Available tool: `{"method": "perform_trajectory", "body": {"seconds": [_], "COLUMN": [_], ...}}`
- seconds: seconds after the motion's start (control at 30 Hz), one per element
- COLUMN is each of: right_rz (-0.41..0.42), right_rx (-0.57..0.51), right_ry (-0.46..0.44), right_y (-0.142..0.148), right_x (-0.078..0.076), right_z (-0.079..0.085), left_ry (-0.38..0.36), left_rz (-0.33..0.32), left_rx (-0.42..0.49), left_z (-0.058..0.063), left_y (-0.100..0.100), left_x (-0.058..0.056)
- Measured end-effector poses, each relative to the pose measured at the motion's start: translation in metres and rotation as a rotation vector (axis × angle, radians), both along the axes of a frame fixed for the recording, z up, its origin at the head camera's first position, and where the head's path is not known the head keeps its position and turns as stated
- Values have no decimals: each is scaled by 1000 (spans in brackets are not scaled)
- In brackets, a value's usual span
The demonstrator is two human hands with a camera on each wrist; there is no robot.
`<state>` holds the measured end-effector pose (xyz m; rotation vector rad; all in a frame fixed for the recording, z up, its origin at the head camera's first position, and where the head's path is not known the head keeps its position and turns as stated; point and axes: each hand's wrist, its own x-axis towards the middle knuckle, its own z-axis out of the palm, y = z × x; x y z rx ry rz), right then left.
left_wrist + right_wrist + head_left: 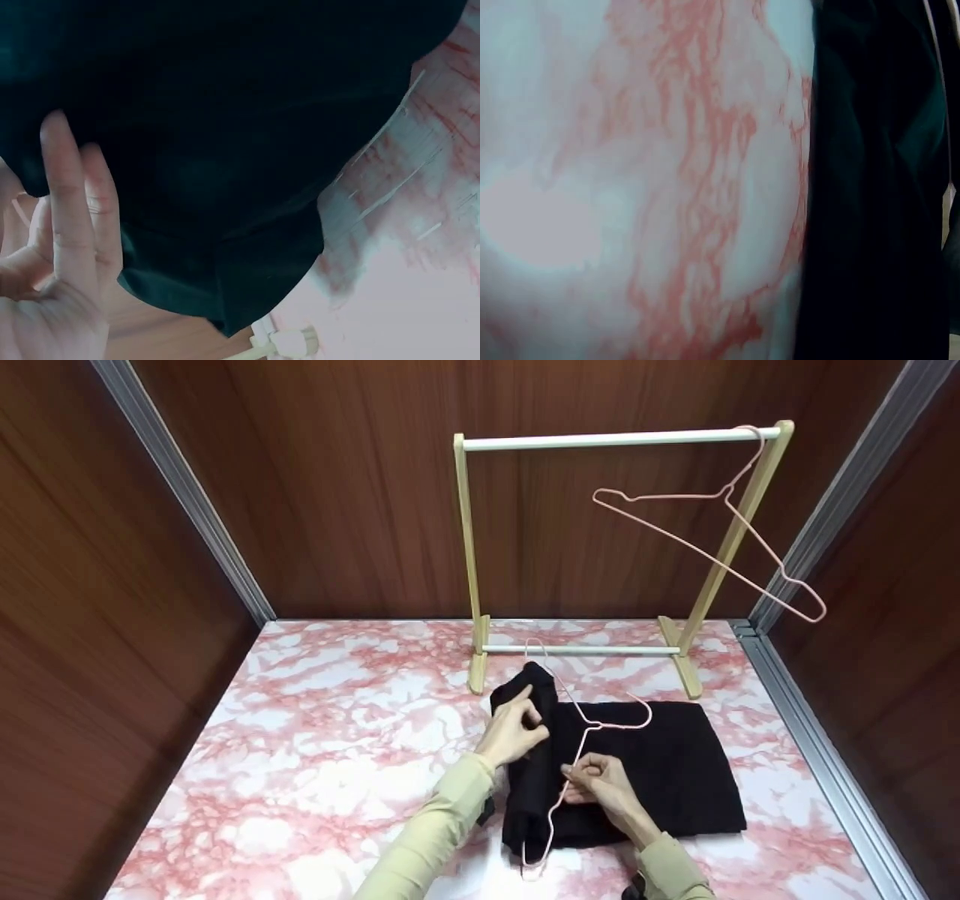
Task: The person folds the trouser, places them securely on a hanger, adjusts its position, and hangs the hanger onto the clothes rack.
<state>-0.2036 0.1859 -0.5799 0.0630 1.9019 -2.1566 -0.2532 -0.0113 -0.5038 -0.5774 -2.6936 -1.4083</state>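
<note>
A folded black garment (652,780) lies on the table, its left part drawn up over a pink clothes hanger (581,742). The hanger's hook points right, across the cloth; its bottom bar is hidden under the folded part. My left hand (514,731) rests on that raised fold, and in the left wrist view its straight fingers (69,202) lie against the dark cloth. With thumb and fingertips my right hand (604,787) pinches the near arm of the hanger. The right wrist view shows the garment's edge (877,195) but not the hand.
Behind the garment stands a wooden rack (469,540) with a white top rail (600,440). A second pink hanger (675,540) hangs at the rail's right end. The marbled red-and-white table (322,765) is enclosed by brown panels (337,487) with metal edge strips.
</note>
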Motion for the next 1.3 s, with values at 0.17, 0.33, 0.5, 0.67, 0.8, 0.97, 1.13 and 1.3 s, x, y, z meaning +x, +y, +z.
{"method": "perform_trajectory", "body": {"seconds": [0.17, 0.33, 0.5, 0.67, 0.8, 0.97, 1.13, 1.3], "right_rz": [11, 17, 26, 35, 46, 53, 56, 73], "right_rx": [0, 17, 42, 54, 43, 36, 37, 36], "right_ry": [7, 11, 7, 3, -10, -6, -4, 16], "right_y": [4, 9, 14, 19, 24, 28, 28, 27], "right_x": [1, 2, 3, 5, 7, 10, 12, 13], "right_z": [-2, -3, -4, -4, -5, -6, -5, 0], "left_ry": [-46, -67, -119, -165, -6, 233, 242, 258], "left_rz": [-50, -86, -115, -276, -425, -430, -405, -367], "left_rx": [-109, -206, -281, -226, -433, -801, -894, -950], "left_z": [-8, -17, -27, -31, -32, -33, -39, -46], "left_y": [11, 21, 30, 27, 17, 7, 2, 3], "left_x": [-4, -8, -12, -16, -14, -9, -8, -8]}}
